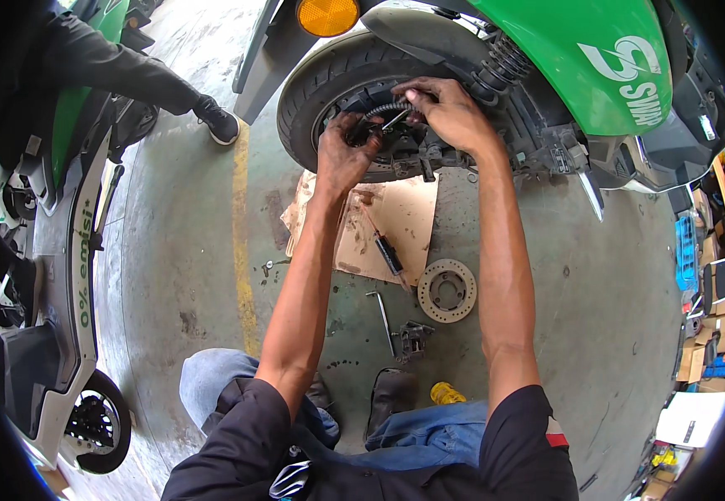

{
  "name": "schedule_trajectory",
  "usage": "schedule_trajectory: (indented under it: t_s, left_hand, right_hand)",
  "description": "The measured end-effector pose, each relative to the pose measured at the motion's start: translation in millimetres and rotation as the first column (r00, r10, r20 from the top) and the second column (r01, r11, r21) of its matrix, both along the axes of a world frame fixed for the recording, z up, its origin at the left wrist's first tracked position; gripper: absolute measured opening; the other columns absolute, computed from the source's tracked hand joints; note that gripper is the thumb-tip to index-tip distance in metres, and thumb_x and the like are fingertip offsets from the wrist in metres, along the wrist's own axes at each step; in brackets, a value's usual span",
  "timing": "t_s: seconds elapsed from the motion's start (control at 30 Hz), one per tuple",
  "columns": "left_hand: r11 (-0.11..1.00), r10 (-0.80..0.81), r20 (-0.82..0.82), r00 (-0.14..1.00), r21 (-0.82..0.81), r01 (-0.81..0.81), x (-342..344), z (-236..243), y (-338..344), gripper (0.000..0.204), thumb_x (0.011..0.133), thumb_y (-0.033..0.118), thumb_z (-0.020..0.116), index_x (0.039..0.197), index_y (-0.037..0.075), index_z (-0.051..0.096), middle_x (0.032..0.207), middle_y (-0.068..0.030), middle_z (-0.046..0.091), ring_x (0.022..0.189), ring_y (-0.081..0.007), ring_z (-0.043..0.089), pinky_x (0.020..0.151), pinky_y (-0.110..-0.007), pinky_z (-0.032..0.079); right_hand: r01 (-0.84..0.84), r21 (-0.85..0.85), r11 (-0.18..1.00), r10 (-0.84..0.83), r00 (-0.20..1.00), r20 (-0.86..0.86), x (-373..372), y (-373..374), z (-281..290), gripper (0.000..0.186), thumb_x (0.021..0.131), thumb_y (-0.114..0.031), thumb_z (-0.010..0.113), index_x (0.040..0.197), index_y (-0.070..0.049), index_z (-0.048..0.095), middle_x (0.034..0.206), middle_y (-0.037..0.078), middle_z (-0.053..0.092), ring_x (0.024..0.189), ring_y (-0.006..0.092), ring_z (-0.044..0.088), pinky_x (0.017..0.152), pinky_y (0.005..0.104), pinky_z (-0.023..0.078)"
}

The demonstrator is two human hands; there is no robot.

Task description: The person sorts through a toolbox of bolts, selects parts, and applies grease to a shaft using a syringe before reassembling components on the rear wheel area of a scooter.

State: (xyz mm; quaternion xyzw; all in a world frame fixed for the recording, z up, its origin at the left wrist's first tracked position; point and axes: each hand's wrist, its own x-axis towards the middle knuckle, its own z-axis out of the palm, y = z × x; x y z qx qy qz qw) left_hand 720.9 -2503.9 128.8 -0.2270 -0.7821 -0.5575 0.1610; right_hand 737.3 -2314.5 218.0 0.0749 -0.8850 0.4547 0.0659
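Observation:
Both arms reach forward to the wheel (300,104) of a green scooter (563,50). A black ribbed hose (389,108) arcs between my hands beside the hub. My right hand (454,115), its fingers dark with grime, is closed on the hose's right end. Curled fingers of my left hand (346,156) are closed at the hose's other end, by the hub; what they grip is hidden. A short dark rod-like part (396,121) slants between the two hands. Above my right hand sits a coil-spring shock absorber (502,71).
Below the wheel lies stained cardboard (412,221) with a black-handled screwdriver (388,253) on it. A brake disc (447,290), an L-shaped wrench (382,321) and a brake caliper (412,340) rest on the floor. Another scooter (53,359) and a person's leg (141,75) are at left; boxes (717,334) at right.

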Motion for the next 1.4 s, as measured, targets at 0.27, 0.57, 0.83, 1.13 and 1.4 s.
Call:
schedule_trajectory:
  t_s: [0.27,0.57,0.83,1.13,1.4]
  left_hand:
    - [0.979,-0.180,0.052,0.982,0.104,0.174,-15.0,-7.4,-8.5,0.026,0.082,0.011,0.078,0.107,0.004,0.073,0.096,-0.0079,0.067,0.089,-0.0149,0.062,0.081,-0.029,0.049]
    - [0.985,-0.137,0.061,0.989,0.110,0.129,-10.8,-8.6,-1.7,0.026,0.082,0.009,0.078,0.106,0.002,0.074,0.093,-0.0053,0.066,0.083,-0.0126,0.059,0.074,-0.028,0.049]
    - [0.982,-0.159,0.134,0.978,0.124,0.142,-17.1,-17.8,-9.6,0.025,0.078,0.008,0.078,0.103,0.004,0.074,0.102,-0.0088,0.068,0.094,-0.0181,0.064,0.086,-0.030,0.049]
    - [0.985,-0.170,0.097,0.981,0.007,0.170,-17.6,-5.9,-5.1,0.020,0.083,0.008,0.074,0.102,0.003,0.073,0.095,-0.0061,0.066,0.087,-0.0138,0.060,0.079,-0.029,0.048]
    - [0.844,-0.536,0.232,0.812,0.169,0.509,-31.5,76.2,23.3,0.041,0.096,0.029,0.055,0.120,-0.001,0.064,0.112,-0.0129,0.068,0.102,-0.0179,0.063,0.090,-0.031,0.048]
  right_hand:
    - [-0.065,-0.160,0.985,0.073,0.996,0.046,-3.2,8.8,-0.9,0.024,0.099,-0.011,0.056,0.116,0.001,0.068,0.105,0.010,0.072,0.084,0.0133,0.065,0.075,0.0277,0.053]
    - [-0.117,-0.088,0.989,0.128,0.983,0.130,-2.2,15.1,3.0,0.026,0.099,-0.017,0.057,0.118,-0.004,0.070,0.099,0.005,0.072,0.080,0.0105,0.062,0.074,0.0255,0.050]
    - [-0.154,-0.074,0.985,0.163,0.979,0.124,-5.1,13.0,-3.8,0.025,0.098,-0.015,0.059,0.118,-0.007,0.070,0.096,0.003,0.072,0.080,0.0101,0.060,0.076,0.0267,0.051]
    - [-0.141,-0.217,0.966,0.136,0.990,-0.039,-3.1,19.1,-15.4,0.035,0.092,-0.012,0.068,0.126,-0.006,0.060,0.107,0.010,0.071,0.092,0.0158,0.066,0.082,0.0293,0.052]
    - [-0.096,-0.111,0.989,0.058,0.951,-0.305,-5.1,12.8,-18.0,0.048,0.086,-0.013,0.074,0.128,0.000,0.055,0.119,0.018,0.066,0.106,0.0259,0.064,0.090,0.0364,0.051]
